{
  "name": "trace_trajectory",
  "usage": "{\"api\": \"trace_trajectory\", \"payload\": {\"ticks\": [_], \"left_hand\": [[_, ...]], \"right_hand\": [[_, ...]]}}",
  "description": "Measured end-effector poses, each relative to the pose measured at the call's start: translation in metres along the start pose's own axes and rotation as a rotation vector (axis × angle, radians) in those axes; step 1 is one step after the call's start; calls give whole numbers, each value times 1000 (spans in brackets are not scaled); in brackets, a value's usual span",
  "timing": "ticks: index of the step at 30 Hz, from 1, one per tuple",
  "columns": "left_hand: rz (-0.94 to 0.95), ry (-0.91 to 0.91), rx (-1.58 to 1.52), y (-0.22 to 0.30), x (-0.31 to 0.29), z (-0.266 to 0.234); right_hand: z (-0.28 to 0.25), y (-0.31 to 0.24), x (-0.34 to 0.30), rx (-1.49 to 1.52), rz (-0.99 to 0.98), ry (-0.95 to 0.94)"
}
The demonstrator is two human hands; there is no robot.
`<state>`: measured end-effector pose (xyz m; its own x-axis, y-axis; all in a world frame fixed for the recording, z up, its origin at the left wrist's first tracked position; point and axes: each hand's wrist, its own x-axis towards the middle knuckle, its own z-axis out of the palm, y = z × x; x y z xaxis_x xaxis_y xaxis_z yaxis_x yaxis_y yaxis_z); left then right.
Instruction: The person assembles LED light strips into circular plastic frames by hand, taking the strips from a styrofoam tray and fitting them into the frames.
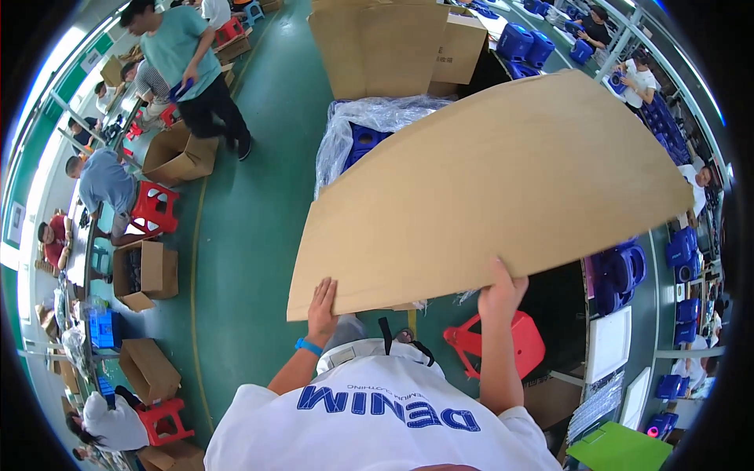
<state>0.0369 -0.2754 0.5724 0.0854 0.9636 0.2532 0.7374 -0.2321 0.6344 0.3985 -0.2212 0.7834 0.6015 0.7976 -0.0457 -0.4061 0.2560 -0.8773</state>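
A large flat sheet of brown cardboard (487, 180) spans the middle, tilted in front of me. My left hand (322, 312) holds its near edge by the left corner, fingers lying over the top face. Further right along the same edge, my right hand (502, 298) grips the sheet with the thumb on top; its other fingers are mostly hidden. Behind and partly under the sheet stands a container lined with clear plastic film (336, 129), with blue plastic parts (364, 140) inside. The sheet covers most of that container.
A tall cardboard box (377, 51) stands beyond the sheet. A red stool (528, 345) is by my right arm. Blue plastic cases (514, 41) line the workbench on the right. At left, a person in a green shirt (184, 55) walks past open cartons (179, 153) and seated workers.
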Motion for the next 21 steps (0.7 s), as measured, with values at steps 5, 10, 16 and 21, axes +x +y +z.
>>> {"api": "trace_trajectory", "payload": {"ticks": [5,10,16,21], "left_hand": [[-106,-50,-83,-52,-25,-18],[-228,-61,-188,-116,-10,-49],[-191,-141,-240,-214,59,-121],[-173,-447,-253,-295,139,-199]], "right_hand": [[62,51,-11,-154,69,-124],[155,91,-27,-260,73,-276],[287,148,-36,-329,33,-330],[399,198,-62,-650,-223,-467]]}}
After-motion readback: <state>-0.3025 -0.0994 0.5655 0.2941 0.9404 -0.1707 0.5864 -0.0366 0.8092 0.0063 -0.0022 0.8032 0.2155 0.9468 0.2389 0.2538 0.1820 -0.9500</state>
